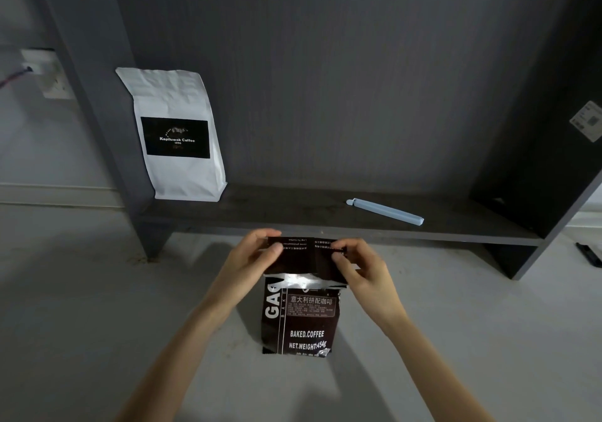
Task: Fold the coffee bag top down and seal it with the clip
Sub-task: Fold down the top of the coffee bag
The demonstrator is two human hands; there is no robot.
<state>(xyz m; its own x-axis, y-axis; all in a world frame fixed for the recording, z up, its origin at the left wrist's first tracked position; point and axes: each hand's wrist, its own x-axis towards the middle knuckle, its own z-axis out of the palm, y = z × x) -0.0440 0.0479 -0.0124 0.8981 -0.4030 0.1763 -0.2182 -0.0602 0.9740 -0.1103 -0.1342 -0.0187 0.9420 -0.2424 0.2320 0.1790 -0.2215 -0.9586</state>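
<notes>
Dark glossy coffee bag [301, 320]: both hands' fingers pinch folded-over top, left hand [252, 255], right hand [356, 267]; pale blue plastic clip [386, 211] beyond fingers on shelf [293, 216].

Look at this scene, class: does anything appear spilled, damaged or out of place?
Nothing stands out. The dark brown foil coffee bag stands upright, its top folded over between both hands. The pale blue plastic clip lies unused on the dark shelf, near an upright white coffee bag.

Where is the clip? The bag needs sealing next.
The pale blue clip lies on the dark shelf, right of the white coffee bag, beyond the hands.
</notes>
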